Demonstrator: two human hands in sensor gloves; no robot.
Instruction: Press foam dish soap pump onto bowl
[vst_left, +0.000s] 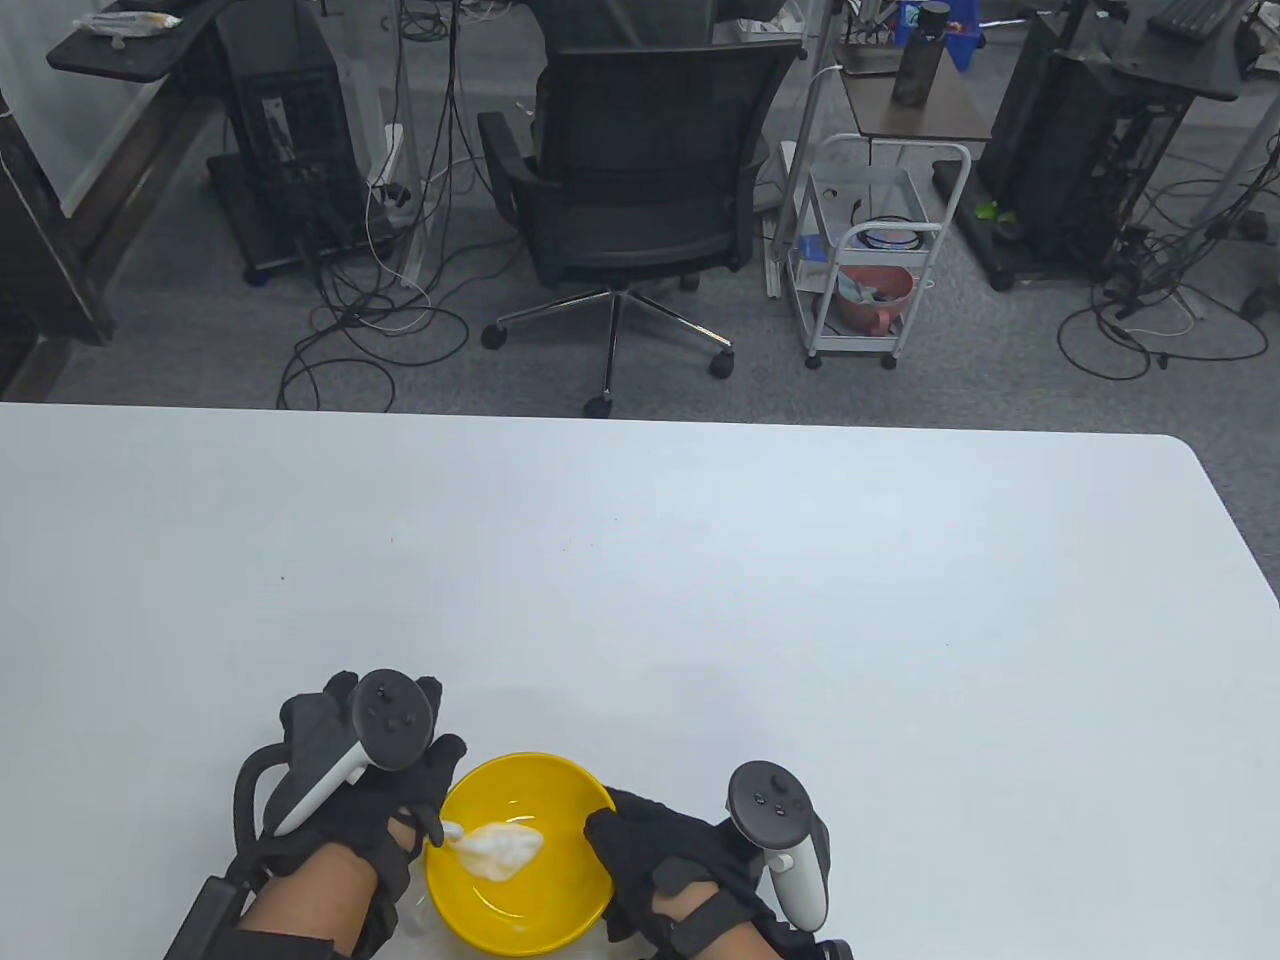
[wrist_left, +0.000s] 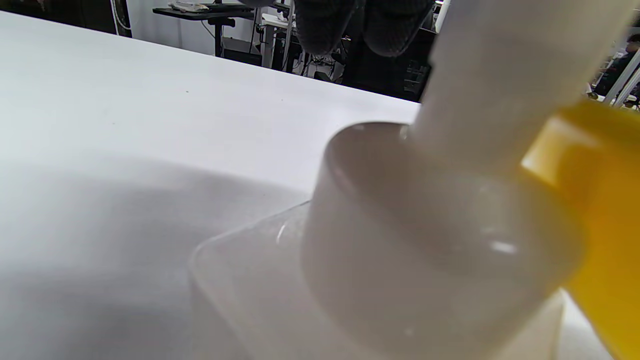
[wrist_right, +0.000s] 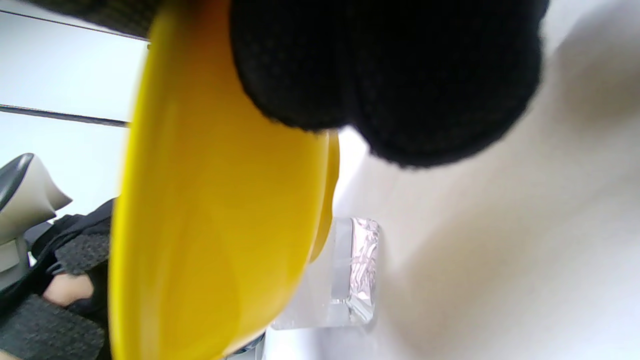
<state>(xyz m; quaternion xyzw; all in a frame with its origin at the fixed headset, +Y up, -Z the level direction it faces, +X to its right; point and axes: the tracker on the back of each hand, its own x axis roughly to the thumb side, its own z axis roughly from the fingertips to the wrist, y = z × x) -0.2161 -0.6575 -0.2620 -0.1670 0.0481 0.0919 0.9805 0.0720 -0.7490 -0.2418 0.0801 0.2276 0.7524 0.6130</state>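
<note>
A yellow bowl (vst_left: 560, 790) sits near the table's front edge with a blob of white foam (vst_left: 500, 850) inside. My left hand (vst_left: 415, 790) rests on top of the foam soap pump. Its white nozzle (vst_left: 447, 830) reaches over the bowl's left rim and touches the foam. The left wrist view shows the white pump collar (wrist_left: 425, 240), the stem (wrist_left: 500, 75), the clear bottle (wrist_left: 250, 290) and the bowl (wrist_left: 600, 225) close beside it. My right hand (vst_left: 625, 845) grips the bowl's right rim. In the right wrist view my fingers (wrist_right: 375, 75) curl over the bowl (wrist_right: 210, 225), with the bottle (wrist_right: 350, 270) behind it.
The white table (vst_left: 700, 600) stretches away beyond the bowl. Past its far edge stand an office chair (vst_left: 630, 190) and a small white cart (vst_left: 870, 250) on the floor.
</note>
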